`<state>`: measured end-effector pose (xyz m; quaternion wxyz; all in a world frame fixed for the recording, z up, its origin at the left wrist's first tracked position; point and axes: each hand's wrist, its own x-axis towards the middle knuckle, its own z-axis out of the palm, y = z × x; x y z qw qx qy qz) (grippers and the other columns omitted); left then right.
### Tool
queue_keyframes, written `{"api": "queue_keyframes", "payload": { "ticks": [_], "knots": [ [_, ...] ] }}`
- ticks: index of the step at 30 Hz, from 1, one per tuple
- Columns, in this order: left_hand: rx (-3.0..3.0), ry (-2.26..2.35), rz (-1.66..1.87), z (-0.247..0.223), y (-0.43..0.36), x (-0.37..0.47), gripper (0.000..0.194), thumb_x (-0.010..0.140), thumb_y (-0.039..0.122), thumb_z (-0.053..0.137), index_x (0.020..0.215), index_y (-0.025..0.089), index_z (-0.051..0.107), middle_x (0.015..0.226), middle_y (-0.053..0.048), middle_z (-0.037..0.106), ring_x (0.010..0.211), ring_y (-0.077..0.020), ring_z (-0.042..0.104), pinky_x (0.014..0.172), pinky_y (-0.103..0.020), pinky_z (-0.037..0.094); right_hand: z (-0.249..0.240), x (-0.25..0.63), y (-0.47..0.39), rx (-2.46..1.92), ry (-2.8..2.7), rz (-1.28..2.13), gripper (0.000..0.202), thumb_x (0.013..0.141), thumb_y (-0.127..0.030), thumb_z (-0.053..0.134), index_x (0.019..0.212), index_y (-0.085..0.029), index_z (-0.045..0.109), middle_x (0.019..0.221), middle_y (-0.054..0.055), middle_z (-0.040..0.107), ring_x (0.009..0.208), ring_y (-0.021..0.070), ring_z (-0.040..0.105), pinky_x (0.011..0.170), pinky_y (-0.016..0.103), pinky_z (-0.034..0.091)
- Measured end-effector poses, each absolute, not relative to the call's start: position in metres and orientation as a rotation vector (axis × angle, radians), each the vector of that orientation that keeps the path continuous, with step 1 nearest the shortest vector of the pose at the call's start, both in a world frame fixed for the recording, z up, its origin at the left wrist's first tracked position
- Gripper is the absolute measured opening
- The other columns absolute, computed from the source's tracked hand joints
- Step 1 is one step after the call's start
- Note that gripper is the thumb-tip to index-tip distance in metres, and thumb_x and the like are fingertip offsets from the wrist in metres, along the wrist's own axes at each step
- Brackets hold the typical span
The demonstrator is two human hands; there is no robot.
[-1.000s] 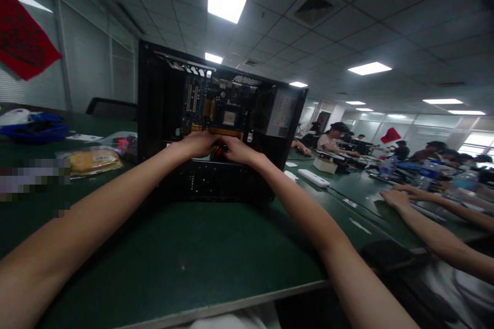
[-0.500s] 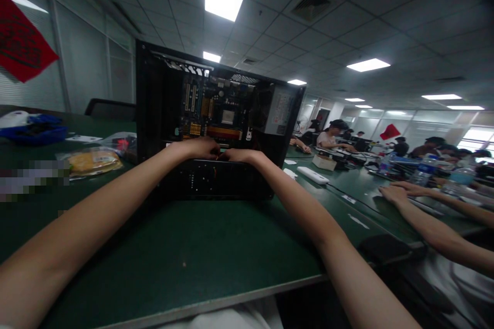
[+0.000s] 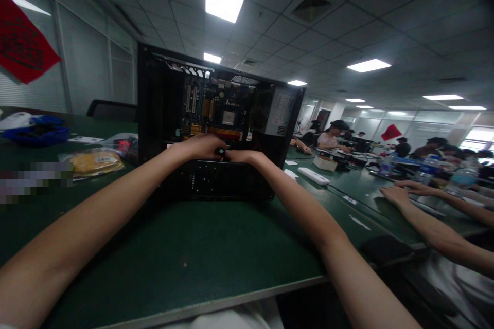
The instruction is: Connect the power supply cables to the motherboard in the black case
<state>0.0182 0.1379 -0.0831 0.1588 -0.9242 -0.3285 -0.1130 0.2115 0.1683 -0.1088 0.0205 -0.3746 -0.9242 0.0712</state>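
A black computer case [image 3: 216, 180] stands open-sided on the green table. Inside it are a motherboard [image 3: 216, 108] with a square metallic processor [image 3: 228, 117], and a silver power supply [image 3: 278, 108] at the upper right. Both my hands reach over the case's lower edge, close together in front of the board's bottom. The fingers of my left hand [image 3: 210, 147] are bent around something small and dark that I cannot make out. Beside it, my right hand [image 3: 238, 156] has its fingers mostly hidden at the case edge.
To the left lie a clear bag with yellow contents [image 3: 96, 161] and a blue bag [image 3: 36, 131]. A white power strip [image 3: 312, 176] and a small box [image 3: 324, 162] are on the right. Another person's hands [image 3: 401, 193] rest farther right, near water bottles [image 3: 427, 167].
My left hand has lifted slightly, and its fingertips have shifted away from my right hand, leaving a small gap. My right hand has hardly moved.
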Motion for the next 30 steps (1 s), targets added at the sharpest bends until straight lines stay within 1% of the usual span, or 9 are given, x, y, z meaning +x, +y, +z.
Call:
{"api": "queue_keyframes", "payload": {
  "ticks": [5,11,15,18,20,24,27,30],
  "knots": [
    [-2.644,-0.907,-0.349,-0.081,0.131,0.019,0.030,0.085,0.031,0.063,0.114,0.029,0.071,0.109,-0.004,0.075,0.096,-0.0253,0.069,0.070,-0.029,0.044,-0.109,0.212,0.169,-1.184,-2.844,0.290,0.027,0.090,-0.011,0.064,0.116,-0.012,0.070,0.126,0.012,0.071,0.112,0.0226,0.067,0.097,0.030,0.050],
    [-2.634,-0.868,-0.369,-0.080,0.128,0.020,0.024,0.086,0.029,0.060,0.107,0.028,0.073,0.105,-0.004,0.075,0.091,-0.0230,0.069,0.069,-0.029,0.043,-0.109,0.212,0.170,-1.153,-2.827,0.328,0.033,0.089,-0.007,0.064,0.120,-0.013,0.070,0.130,0.012,0.069,0.120,0.0235,0.063,0.106,0.034,0.045],
    [-2.619,-0.809,-0.413,-0.080,0.129,0.020,0.023,0.087,0.028,0.061,0.105,0.028,0.074,0.103,-0.004,0.077,0.089,-0.0220,0.071,0.066,-0.028,0.043,-0.110,0.211,0.171,-1.180,-2.808,0.354,0.033,0.088,-0.006,0.065,0.119,-0.013,0.070,0.132,0.013,0.068,0.122,0.0239,0.063,0.106,0.034,0.045],
    [-2.584,-0.743,-0.479,-0.081,0.129,0.019,0.025,0.087,0.027,0.060,0.107,0.028,0.075,0.101,-0.004,0.078,0.087,-0.0218,0.071,0.067,-0.028,0.046,-0.111,0.212,0.172,-1.181,-2.788,0.350,0.031,0.087,-0.005,0.064,0.116,-0.012,0.072,0.130,0.013,0.069,0.121,0.0235,0.063,0.105,0.032,0.045],
    [-2.538,-0.670,-0.558,-0.081,0.130,0.018,0.026,0.087,0.028,0.061,0.109,0.026,0.075,0.099,-0.005,0.078,0.088,-0.0219,0.072,0.070,-0.029,0.048,-0.112,0.212,0.173,-1.104,-2.798,0.370,0.031,0.087,-0.005,0.063,0.115,-0.013,0.073,0.128,0.012,0.070,0.119,0.0226,0.064,0.105,0.032,0.045],
    [-2.418,-0.562,-0.714,-0.082,0.131,0.016,0.030,0.090,0.032,0.059,0.114,0.021,0.074,0.105,-0.009,0.078,0.092,-0.0236,0.073,0.075,-0.031,0.052,-0.112,0.213,0.175,-0.931,-2.806,0.352,0.030,0.087,-0.007,0.064,0.115,-0.011,0.072,0.130,0.013,0.069,0.120,0.0224,0.063,0.107,0.034,0.044],
    [-2.371,-0.535,-0.697,-0.082,0.132,0.016,0.033,0.092,0.034,0.057,0.116,0.019,0.074,0.108,-0.010,0.077,0.093,-0.0249,0.073,0.074,-0.033,0.053,-0.113,0.213,0.177,-0.942,-2.776,0.325,0.030,0.087,-0.005,0.063,0.115,-0.011,0.072,0.130,0.013,0.069,0.119,0.0219,0.063,0.105,0.033,0.046],
    [-2.375,-0.536,-0.623,-0.083,0.135,0.016,0.035,0.093,0.033,0.055,0.121,0.020,0.073,0.103,-0.010,0.078,0.089,-0.0247,0.073,0.071,-0.033,0.052,-0.114,0.213,0.179,-0.973,-2.786,0.352,0.031,0.087,-0.003,0.060,0.114,-0.013,0.072,0.128,0.012,0.070,0.116,0.0209,0.065,0.104,0.032,0.047]
  ]
}}
